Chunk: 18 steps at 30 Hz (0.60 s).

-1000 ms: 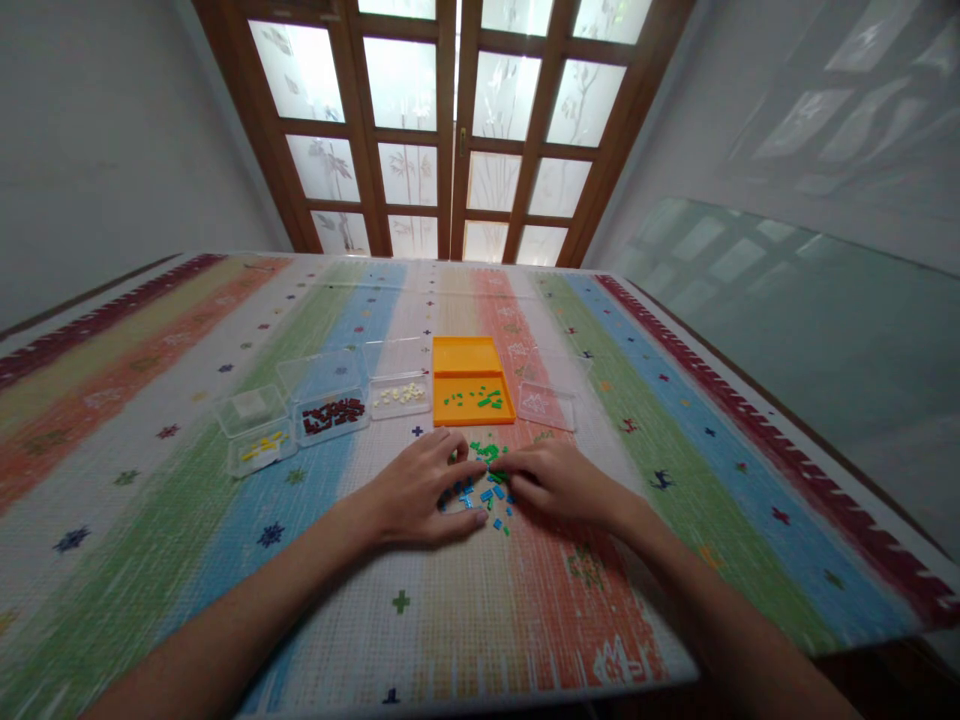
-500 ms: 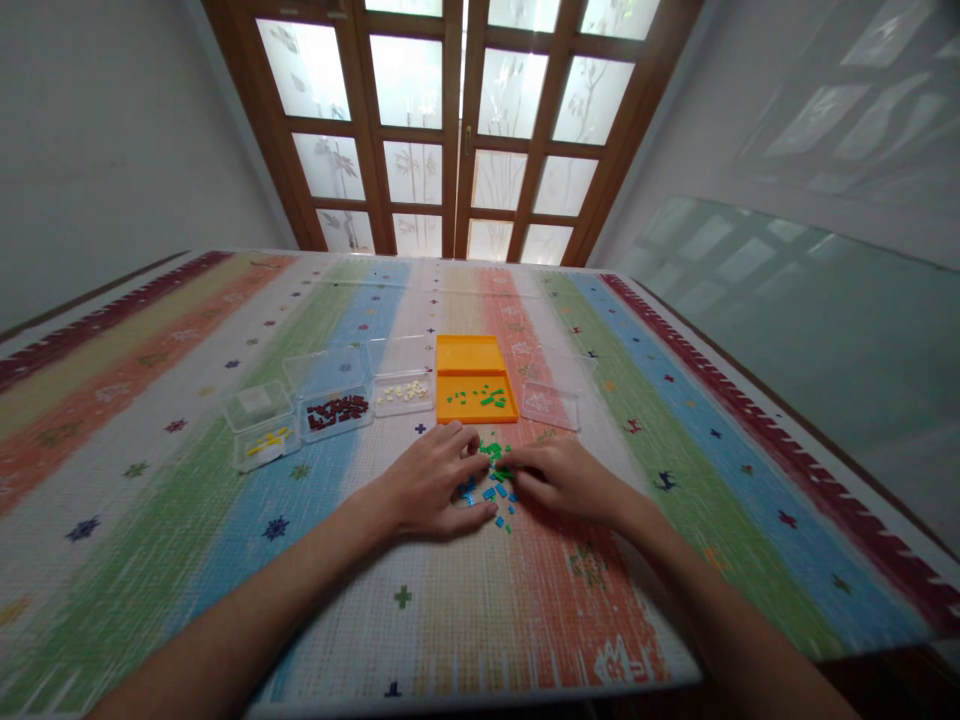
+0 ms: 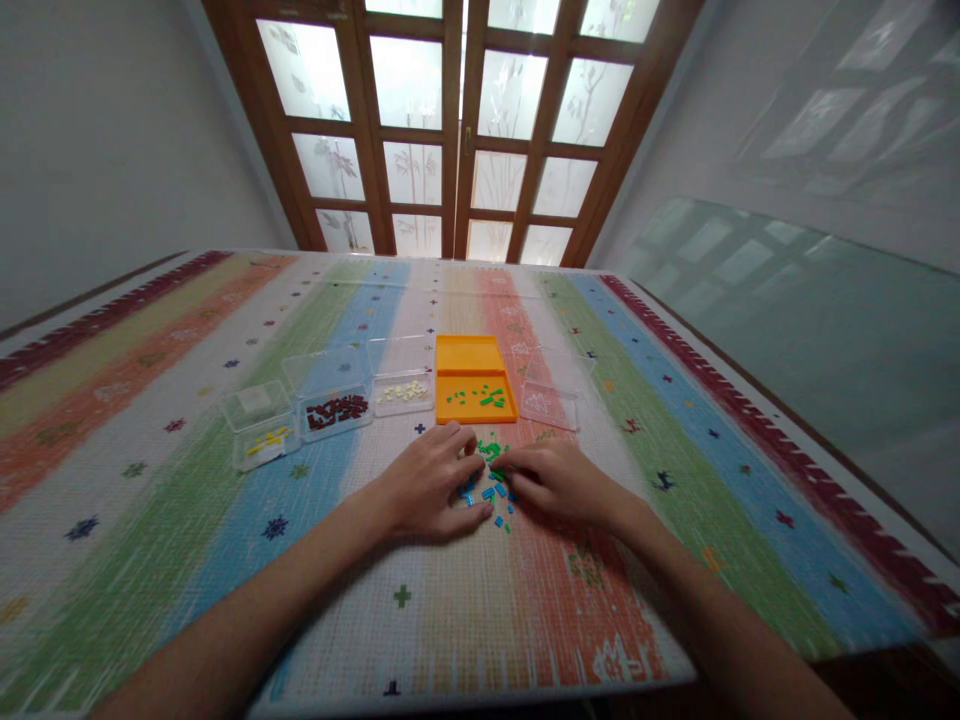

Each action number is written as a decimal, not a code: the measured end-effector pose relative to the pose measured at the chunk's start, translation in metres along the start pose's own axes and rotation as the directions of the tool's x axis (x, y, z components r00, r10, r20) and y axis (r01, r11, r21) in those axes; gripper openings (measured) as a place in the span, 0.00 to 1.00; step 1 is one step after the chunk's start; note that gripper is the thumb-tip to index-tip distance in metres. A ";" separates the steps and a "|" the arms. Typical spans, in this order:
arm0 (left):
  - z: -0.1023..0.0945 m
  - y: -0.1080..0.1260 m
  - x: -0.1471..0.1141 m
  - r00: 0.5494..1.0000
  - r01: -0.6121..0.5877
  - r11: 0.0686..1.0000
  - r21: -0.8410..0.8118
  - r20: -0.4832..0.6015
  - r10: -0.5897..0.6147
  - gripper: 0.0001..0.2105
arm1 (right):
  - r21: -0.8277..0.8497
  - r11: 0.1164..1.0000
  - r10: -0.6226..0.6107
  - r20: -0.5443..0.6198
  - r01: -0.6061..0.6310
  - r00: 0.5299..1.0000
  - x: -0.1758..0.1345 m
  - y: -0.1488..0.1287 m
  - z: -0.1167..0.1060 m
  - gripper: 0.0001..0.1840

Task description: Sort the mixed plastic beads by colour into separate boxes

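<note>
Small green bricks [image 3: 490, 450] and blue bricks [image 3: 489, 493] lie loose in a pile on the cloth between my two hands. My left hand [image 3: 433, 482] rests at the pile's left side, fingers apart and thumb stretched along the near edge; some blue pieces are partly hidden under its fingers. From the right, my right hand [image 3: 556, 480] reaches in with its index finger extended onto the green pieces. Its other fingers curl below, and no brick shows in its grasp. Just beyond the pile stands an open orange case [image 3: 470, 414] with several green bricks inside.
Left of the case are open clear boxes: one with white pieces [image 3: 403, 392], one with dark red-brown bricks [image 3: 337, 411], one with yellow pieces [image 3: 268, 440]. Another clear box [image 3: 551, 408] stands to the right. A striped cloth [image 3: 315, 600] covers the table.
My right hand's index finger has shifted slightly left among the green bricks. My left hand stays almost in place.
</note>
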<state>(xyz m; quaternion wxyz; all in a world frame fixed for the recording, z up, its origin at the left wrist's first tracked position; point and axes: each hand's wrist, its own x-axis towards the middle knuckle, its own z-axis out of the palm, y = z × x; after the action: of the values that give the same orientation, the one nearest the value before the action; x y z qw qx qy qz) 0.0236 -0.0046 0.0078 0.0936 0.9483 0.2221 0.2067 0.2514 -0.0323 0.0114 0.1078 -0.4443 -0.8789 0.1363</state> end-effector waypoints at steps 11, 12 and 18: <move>0.001 -0.009 -0.002 0.998 0.060 0.998 -0.037 -0.032 -0.061 0.18 | -0.010 1.000 -0.007 -0.012 0.007 1.000 0.000 0.001 0.003 0.16; 0.001 -0.009 -0.003 0.997 0.065 0.997 -0.042 -0.027 -0.066 0.18 | -0.009 1.000 -0.002 -0.017 0.001 1.000 0.000 0.001 0.004 0.16; 0.000 -0.008 -0.004 0.997 0.072 0.995 -0.076 0.015 -0.071 0.18 | 0.011 1.000 0.006 -0.021 -0.005 1.000 0.001 -0.001 0.004 0.14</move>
<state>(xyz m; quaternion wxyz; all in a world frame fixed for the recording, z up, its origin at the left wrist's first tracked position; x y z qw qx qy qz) 0.0173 0.0009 0.0040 0.1384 0.9367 0.2472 0.2059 0.2489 -0.0331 0.0084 0.1188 -0.4476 -0.8757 0.1367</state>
